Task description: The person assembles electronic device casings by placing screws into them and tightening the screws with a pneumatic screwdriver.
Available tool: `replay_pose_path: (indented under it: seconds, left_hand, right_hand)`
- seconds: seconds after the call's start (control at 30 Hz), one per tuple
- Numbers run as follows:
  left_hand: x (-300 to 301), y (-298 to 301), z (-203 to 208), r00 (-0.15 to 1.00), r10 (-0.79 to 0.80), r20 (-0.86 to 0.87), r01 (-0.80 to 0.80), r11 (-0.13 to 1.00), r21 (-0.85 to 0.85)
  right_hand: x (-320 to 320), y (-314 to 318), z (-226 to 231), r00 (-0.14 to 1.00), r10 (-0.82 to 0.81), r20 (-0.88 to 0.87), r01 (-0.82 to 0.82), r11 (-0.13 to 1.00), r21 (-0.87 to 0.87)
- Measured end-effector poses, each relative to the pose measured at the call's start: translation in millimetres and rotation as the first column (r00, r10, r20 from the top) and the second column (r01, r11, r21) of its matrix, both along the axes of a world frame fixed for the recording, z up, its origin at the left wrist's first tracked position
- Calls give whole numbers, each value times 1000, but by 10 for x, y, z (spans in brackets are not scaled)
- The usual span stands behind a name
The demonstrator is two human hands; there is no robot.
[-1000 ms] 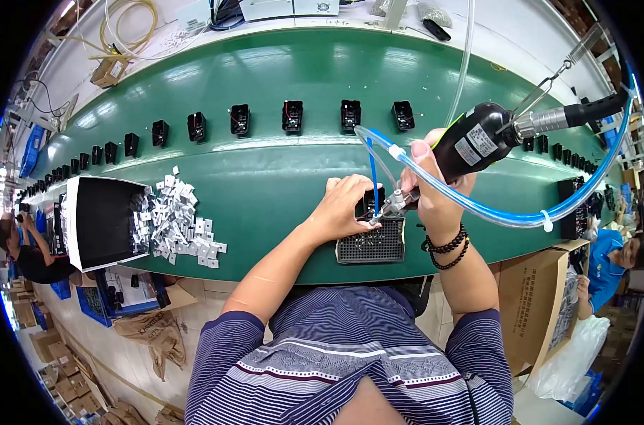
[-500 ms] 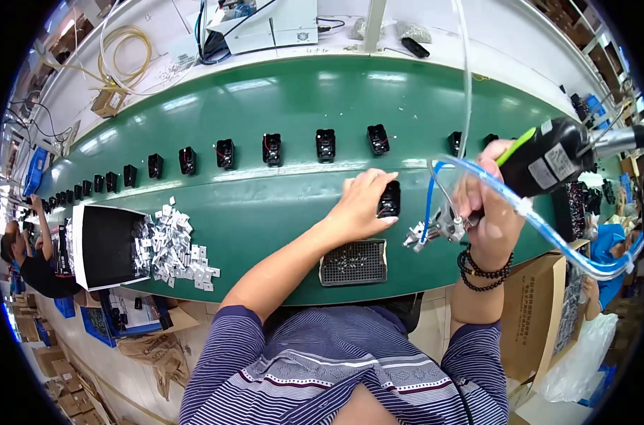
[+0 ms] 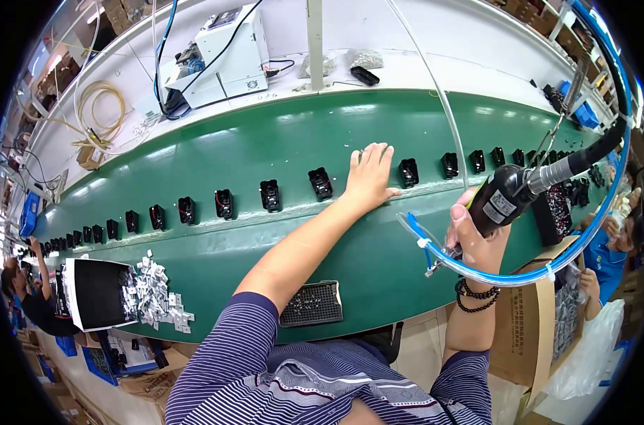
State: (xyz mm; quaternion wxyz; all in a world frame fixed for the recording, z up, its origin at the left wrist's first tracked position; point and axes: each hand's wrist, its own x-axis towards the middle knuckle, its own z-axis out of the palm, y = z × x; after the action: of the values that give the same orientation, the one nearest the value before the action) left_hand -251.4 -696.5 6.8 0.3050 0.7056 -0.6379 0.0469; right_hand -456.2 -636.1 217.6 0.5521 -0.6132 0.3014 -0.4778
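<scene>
My left hand [image 3: 369, 176] reaches over the green work surface with its fingers stretched out and the thumb apart. It lies in the row between one black housing [image 3: 320, 183] and another black housing [image 3: 408, 172]. Whatever is under its palm is hidden. My right hand [image 3: 479, 239] is closed round the black power screwdriver [image 3: 503, 202], which has a green lever and tilts down toward the left. A metal head [image 3: 435, 265] shows at its lower end, partly behind the blue air hose [image 3: 478, 272]. Nearer my body lies a dark grid tray [image 3: 311, 303] holding small metal pieces.
An open white box [image 3: 71, 301] on its side spills a heap of silver metal plates [image 3: 154, 292] at left. Several more housings line the surface. A white machine [image 3: 240, 57] stands on the back shelf. Cartons [image 3: 524, 333] are at right, where a co-worker in blue [image 3: 605, 258] sits.
My left hand has moved away from me, up to the row; the housing it held is out of sight. My right hand has tilted the screwdriver more upright. The whole view has shifted.
</scene>
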Motion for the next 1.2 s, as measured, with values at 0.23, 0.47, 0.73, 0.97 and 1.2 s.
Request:
replay_pose_path:
  seconds: [0.23,0.47,0.73,0.97,1.2]
  left_hand:
    - [-248,-405,-73,977,-72,199,33,981,191]
    - [90,904,233,925,-183,-332,221,972,81]
    - [571,2733,46,801,-132,-585,224,971,88]
    - [561,2989,-123,735,-136,-664,262,961,94]
    - [544,3002,-11,832,-161,-530,224,973,55]
  right_hand:
    - [85,93,-19,1000,11,-27,-10,999,46]
    - [430,373,-67,990,143,-12,-141,987,77]
    - [1348,880,-203,952,257,163,-253,966,-46]
    - [1634,1171,-392,935,314,167,-319,948,8]
    - [1604,1230,-524,953,275,127,-281,959,33]
